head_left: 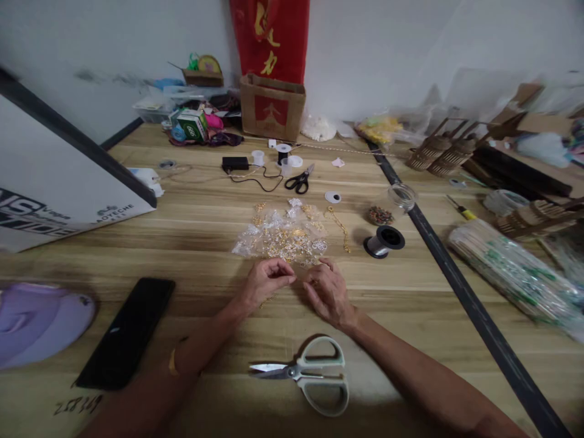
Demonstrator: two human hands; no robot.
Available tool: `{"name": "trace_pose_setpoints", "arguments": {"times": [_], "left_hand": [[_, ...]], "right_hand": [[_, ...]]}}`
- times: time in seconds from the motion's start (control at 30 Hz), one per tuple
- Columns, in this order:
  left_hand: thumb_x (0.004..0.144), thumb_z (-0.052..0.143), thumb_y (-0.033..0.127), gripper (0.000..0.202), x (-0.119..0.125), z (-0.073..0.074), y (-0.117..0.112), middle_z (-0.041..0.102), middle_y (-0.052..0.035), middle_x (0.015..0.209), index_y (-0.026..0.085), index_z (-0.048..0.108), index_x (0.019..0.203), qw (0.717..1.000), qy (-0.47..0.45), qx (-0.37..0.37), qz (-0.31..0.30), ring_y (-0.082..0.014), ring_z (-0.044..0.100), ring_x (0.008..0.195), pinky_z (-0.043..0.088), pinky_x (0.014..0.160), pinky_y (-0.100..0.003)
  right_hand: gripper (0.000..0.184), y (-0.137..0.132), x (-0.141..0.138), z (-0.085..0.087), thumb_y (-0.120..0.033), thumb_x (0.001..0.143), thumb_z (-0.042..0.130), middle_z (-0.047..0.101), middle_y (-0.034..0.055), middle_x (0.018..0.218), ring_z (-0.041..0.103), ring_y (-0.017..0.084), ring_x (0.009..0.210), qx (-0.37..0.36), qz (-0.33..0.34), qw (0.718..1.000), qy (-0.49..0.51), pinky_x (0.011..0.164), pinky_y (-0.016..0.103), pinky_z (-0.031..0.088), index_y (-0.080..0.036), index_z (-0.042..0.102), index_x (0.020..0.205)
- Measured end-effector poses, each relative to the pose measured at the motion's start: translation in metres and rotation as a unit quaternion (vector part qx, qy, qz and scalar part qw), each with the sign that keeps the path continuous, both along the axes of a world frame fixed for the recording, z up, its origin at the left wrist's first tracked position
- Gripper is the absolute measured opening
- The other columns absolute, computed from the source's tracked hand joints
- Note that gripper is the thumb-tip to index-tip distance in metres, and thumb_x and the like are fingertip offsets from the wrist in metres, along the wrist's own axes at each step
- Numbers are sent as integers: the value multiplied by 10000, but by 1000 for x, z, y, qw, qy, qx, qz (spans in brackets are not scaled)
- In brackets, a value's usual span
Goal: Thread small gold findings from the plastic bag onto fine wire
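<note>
My left hand (266, 281) and my right hand (327, 291) rest on the wooden table (205, 231), fingertips pinched together and nearly touching between them. Each seems to pinch a small gold piece, too tiny to name; a bit of gold chain (266, 300) trails under the left hand. Just beyond the fingers lies a pile of small clear bags with gold and silver jewellery findings (285, 234). A gold chain (340, 227) lies at the pile's right edge.
Grey-handled scissors (305, 374) lie near me, a black phone (128, 331) at left, a purple cap (41, 322) far left. A wire spool (382, 241), bead jar (392, 205), black scissors (298, 180), cardboard box (59, 182) and bamboo sticks (511, 271) surround.
</note>
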State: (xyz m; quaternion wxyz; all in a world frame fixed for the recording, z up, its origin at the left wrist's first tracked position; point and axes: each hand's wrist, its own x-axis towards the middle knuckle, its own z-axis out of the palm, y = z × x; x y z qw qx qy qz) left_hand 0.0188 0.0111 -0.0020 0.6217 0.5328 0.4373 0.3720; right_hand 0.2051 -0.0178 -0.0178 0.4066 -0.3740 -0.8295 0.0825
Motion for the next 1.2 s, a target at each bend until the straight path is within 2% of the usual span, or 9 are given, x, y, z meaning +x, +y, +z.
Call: {"name": "trace_pose_setpoints", "arguments": {"times": [0.33, 1.2], "left_hand": [[644, 705, 181, 117, 1, 2, -1, 611, 2, 651, 113, 624, 693, 999, 17, 27, -9, -93, 539, 610, 412, 582, -199], [682, 668, 159, 60, 1, 3, -3, 612, 1, 649, 116, 632, 705, 997, 37, 60, -20, -97, 543, 614, 419, 582, -202]], "right_hand": [[48, 1, -1, 0, -158, 868, 488, 579, 11, 767, 548, 147, 733, 4, -5, 1000, -5, 937, 437, 390, -205, 481, 873], [71, 0, -2, 2, -141, 857, 501, 597, 6, 767, 555, 140, 722, 17, 6, 1000, -20, 947, 428, 381, -207, 488, 881]]}}
